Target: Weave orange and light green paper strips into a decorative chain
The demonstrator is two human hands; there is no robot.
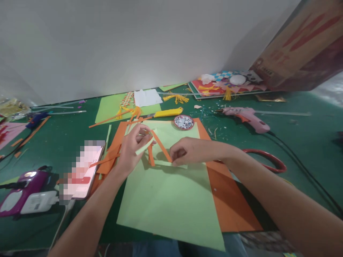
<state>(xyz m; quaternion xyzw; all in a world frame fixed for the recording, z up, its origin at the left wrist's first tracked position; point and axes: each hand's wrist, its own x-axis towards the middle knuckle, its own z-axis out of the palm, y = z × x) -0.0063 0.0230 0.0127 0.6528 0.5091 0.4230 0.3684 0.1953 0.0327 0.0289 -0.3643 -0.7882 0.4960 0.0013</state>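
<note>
My left hand [132,148] is closed in a pinch on a folded orange paper strip [161,145], above a light green sheet of paper [166,203]. One leg of the strip hangs down toward the sheet; the other slants across to my right hand [184,150]. The fingers of that hand are curled and pressed together at the strip's lower end. A pale green strip [144,147] lies against my left fingers. Under the green sheet is a larger orange sheet [234,205]. Loose orange strips [109,160] lie beside my left wrist.
Behind the sheet lie a yellow utility knife [168,112] and a small dish of beads [184,122]. A pink glue gun [248,117] with a black cord rests at right, near a red scissor handle [268,160]. A phone [88,171] and purple charger [25,189] sit left.
</note>
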